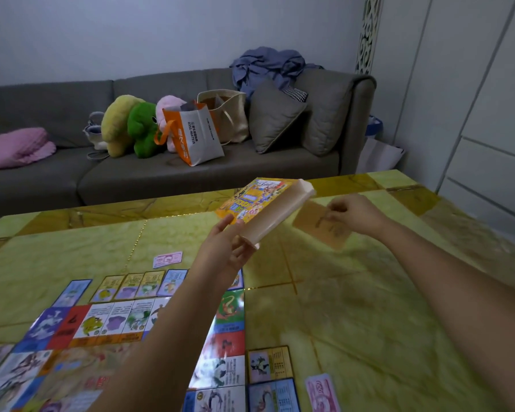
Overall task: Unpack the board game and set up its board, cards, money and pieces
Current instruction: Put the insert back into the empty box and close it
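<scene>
From the head view, the left hand [229, 248] held the game box [259, 209] tilted up over the middle of the table [369, 292]. Its grip was clamped on the box's near corner, with the open side turned toward the right hand [354, 214], probably so the contents could be drawn out. The right hand's grip pinched a tan packet [321, 226] just beside that open side; motion blur left it unclear whether this was a deck or an envelope. The board [101, 337] lay flat at the table's near left corner, likely to keep every square within reach. A row of cards [140, 282] ran along its far edge and more cards [269, 364] sat off its right edge, seemingly matched to the squares. One pink money note [167, 259] lay beyond the row, a second note [321, 388] by the table's near edge. The table was glossy yellow-green stone with gold seams. Behind its far edge stood a grey sofa [42, 96] carrying plush toys [142, 129], an orange-and-white bag [197, 135], a cushion [275, 117] and crumpled blue clothes [265, 66].
</scene>
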Tool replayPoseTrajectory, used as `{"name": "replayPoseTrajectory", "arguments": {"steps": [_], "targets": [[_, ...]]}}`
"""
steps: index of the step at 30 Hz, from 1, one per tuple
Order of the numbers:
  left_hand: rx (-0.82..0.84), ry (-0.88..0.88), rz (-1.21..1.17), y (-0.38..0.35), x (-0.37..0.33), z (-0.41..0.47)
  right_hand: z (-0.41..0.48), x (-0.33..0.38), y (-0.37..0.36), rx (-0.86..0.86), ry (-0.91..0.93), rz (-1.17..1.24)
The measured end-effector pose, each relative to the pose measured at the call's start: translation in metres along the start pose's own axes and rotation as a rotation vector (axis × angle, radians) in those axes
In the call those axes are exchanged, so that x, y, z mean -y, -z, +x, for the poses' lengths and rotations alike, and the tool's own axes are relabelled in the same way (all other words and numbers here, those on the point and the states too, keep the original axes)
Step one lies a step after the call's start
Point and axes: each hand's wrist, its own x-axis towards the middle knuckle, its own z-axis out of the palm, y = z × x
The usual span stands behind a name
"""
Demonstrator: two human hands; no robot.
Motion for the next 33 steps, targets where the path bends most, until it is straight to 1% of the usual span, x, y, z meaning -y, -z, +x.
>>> {"name": "replayPoseTrajectory", "arguments": {"steps": [2, 3, 4, 6, 9, 12, 14, 19, 22, 24, 26, 28, 30, 31, 33], "targets": [[-0.038, -0.008, -0.062, 0.003, -0.003, -0.003, -0.012, 0.012, 0.009, -0.113, -0.064, 0.167], [-0.053, -0.016, -0.081, 0.004, -0.005, -0.005, -0.019, 0.017, 0.016, -0.131, -0.100, 0.251], [-0.063, -0.021, -0.095, 0.005, -0.007, -0.009, -0.026, 0.019, 0.023, -0.118, -0.145, 0.338], [-0.073, -0.029, -0.107, 0.005, -0.010, -0.017, -0.043, 0.024, 0.038, -0.035, -0.223, 0.483], [-0.086, -0.043, -0.115, 0.005, -0.015, -0.029, -0.070, 0.031, 0.055, 0.095, -0.241, 0.544], [-0.085, -0.038, -0.108, 0.007, -0.019, -0.040, -0.090, 0.033, 0.067, 0.203, -0.203, 0.453], [-0.080, -0.028, -0.108, 0.007, -0.023, -0.050, -0.107, 0.034, 0.073, 0.239, -0.198, 0.356], [-0.055, -0.034, -0.079, 0.004, -0.026, -0.071, -0.135, 0.016, 0.054, 0.272, -0.245, 0.109], [0.013, -0.042, 0.013, 0.000, -0.021, -0.084, -0.142, 0.000, 0.035, 0.262, -0.302, 0.059], [0.052, -0.036, 0.079, -0.002, -0.016, -0.091, -0.142, -0.005, 0.025, 0.239, -0.344, 0.053], [0.065, -0.031, 0.105, -0.003, -0.013, -0.096, -0.140, -0.007, 0.017, 0.180, -0.359, 0.062], [0.075, -0.032, 0.107, -0.003, -0.011, -0.102, -0.139, -0.008, 0.016, 0.050, -0.355, 0.066], [0.088, -0.053, 0.134, -0.003, -0.010, -0.108, -0.141, -0.015, 0.018, -0.085, -0.365, -0.009], [0.086, -0.070, 0.164, -0.003, -0.009, -0.111, -0.143, -0.020, 0.019, -0.119, -0.382, -0.065], [0.082, -0.097, 0.223, -0.006, -0.006, -0.115, -0.151, -0.030, 0.024, -0.089, -0.429, -0.159]]}}
